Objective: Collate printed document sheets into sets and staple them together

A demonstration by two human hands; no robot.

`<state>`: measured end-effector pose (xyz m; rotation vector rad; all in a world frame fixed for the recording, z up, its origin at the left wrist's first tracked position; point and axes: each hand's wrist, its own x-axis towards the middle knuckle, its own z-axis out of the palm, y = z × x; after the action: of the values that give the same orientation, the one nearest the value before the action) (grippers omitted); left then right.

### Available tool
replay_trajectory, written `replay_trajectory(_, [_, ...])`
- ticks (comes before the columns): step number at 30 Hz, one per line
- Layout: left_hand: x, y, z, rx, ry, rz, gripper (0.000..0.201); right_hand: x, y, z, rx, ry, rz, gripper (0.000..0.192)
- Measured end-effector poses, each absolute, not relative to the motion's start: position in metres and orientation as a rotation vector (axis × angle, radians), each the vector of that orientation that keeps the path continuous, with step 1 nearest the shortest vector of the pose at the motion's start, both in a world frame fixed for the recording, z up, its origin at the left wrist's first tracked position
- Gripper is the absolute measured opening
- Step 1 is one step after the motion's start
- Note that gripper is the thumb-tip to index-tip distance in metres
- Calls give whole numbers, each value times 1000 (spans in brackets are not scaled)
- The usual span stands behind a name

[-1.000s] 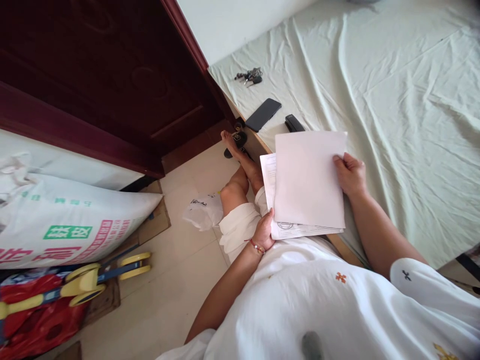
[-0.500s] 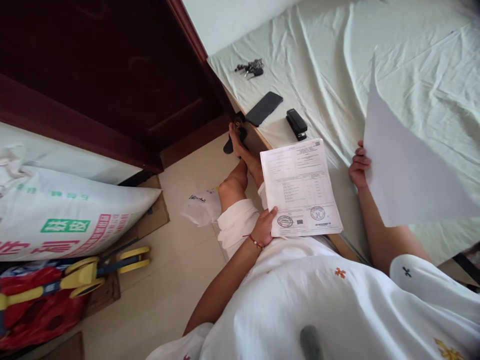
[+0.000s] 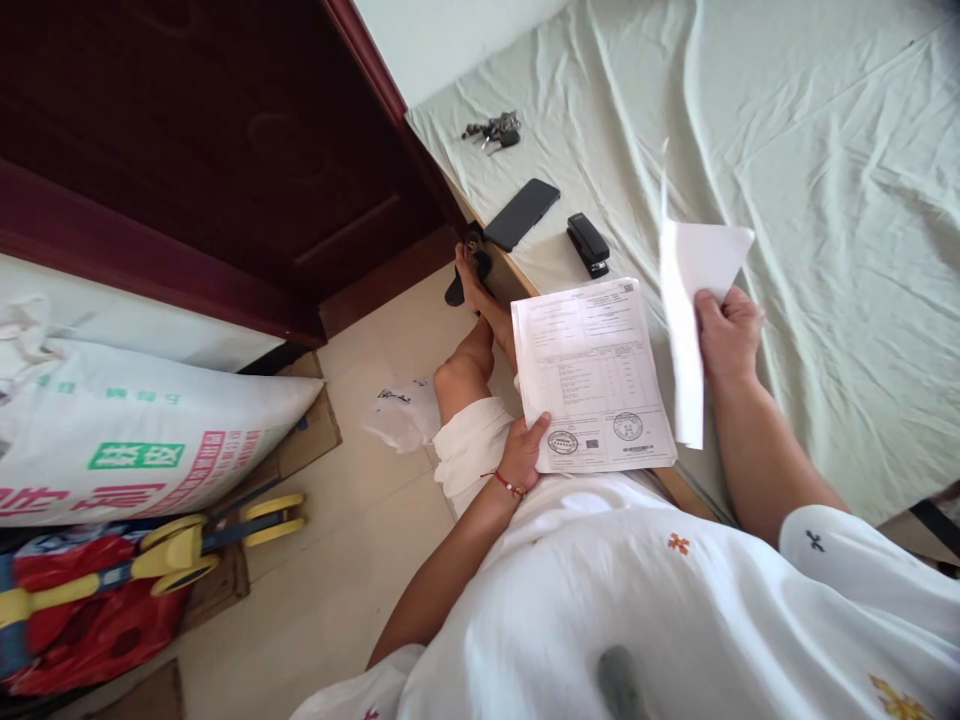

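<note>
sitting at the bed's edge, the person sorts loose papers; figure read from 9 o'clock to 3 o'clock. at 9 o'clock, a printed sack [image 3: 135,440] and a red-and-yellow toy [image 3: 112,570] lie on the floor. at centre, the left hand [image 3: 525,450] pinches the lower left corner of the printed form [image 3: 592,375], thumb on top, grip closed on the sheet; the form lies face up across the lap and the bed's edge, its stamps at the 6 o'clock end. at 12 o'clock of the form, a stapler [image 3: 588,243], a phone [image 3: 521,213] and keys [image 3: 493,129] rest on the bed sheet [image 3: 825,200], apart from one another. at 3 o'clock of the form, the right hand [image 3: 727,335] has its grip closed on a blank sheet [image 3: 686,320], held nearly edge-on and clear of the form. step in hand, as judged: the blank sheet is lifted off and is being handled apart. a next move would call for a flat spot on the bed clear of the stapler.
</note>
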<state>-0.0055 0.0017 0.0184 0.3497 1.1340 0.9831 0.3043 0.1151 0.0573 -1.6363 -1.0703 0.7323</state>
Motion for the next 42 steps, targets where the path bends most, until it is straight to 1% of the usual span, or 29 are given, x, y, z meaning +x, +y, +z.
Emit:
replay_trajectory(3, [-5, 2, 18, 354, 1154, 995, 57, 291, 115, 62, -1914, -1222, 472, 33])
replay_trajectory(6, [-6, 1, 16, 371, 1189, 1007, 54, 284, 114, 63, -2051, -1403, 406, 38])
replay_trajectory(10, [-7, 1, 13, 398, 1219, 1020, 58, 281, 115, 61, -2070, -1529, 405, 31])
replay_trajectory(15, [-6, 2, 10, 399, 1217, 1024, 60, 281, 117, 58, -2085, -1490, 352, 29])
replay_trajectory(18, [-6, 3, 11, 411, 1221, 1024, 61, 280, 117, 58, -2088, -1475, 428, 33])
replay_trajectory(23, [-5, 3, 14, 431, 1229, 1022, 56, 279, 115, 63, -2122, -1523, 541, 43])
replay_trajectory(27, [-4, 3, 15, 416, 1226, 1015, 57, 280, 113, 63, -2024, -1542, 569, 43])
replay_trajectory(31, [-4, 4, 15, 329, 1204, 1043, 59, 283, 113, 57, -1928, -1502, 589, 38])
replay_trajectory(37, [-5, 4, 12, 228, 1143, 1072, 54, 290, 114, 48, -1796, -1330, 602, 29])
replay_trajectory(40, [-4, 4, 11, 217, 1169, 1099, 55, 289, 115, 50, -1575, -1132, 743, 17])
replay_trajectory(42, [-4, 4, 11, 216, 1186, 1101, 55, 289, 116, 53, -1406, -952, 853, 22])
